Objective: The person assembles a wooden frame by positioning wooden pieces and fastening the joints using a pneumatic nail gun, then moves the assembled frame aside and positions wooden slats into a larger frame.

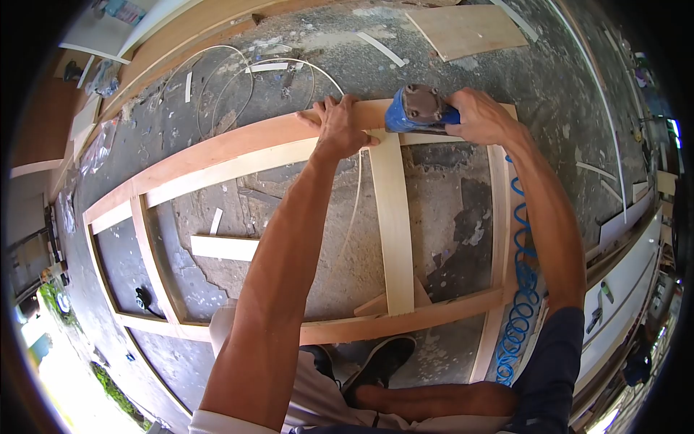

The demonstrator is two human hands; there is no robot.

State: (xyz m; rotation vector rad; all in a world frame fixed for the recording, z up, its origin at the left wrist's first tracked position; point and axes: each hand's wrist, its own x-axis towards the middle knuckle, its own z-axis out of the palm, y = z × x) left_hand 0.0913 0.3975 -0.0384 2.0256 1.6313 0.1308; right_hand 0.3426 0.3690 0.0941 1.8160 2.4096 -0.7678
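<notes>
A wooden frame (238, 145) of long rails and crosspieces lies on the floor before me. My right hand (483, 119) is closed around the handle of a blue pneumatic nail gun (400, 116). The nail gun's dark round head faces up, and its body sits over the far rail where a pale crosspiece (392, 210) meets it. My left hand (338, 129) grips the far rail just left of that joint, fingers over the top and thumb towards the crosspiece end. The nail gun's tip is hidden beneath its body.
A coiled blue air hose (519, 318) runs along the frame's right side. A plywood sheet (466, 32), white offcuts (381, 49) and a loose pale strip (224, 247) lie on the stained floor. My shoe (383, 362) is by the near rail.
</notes>
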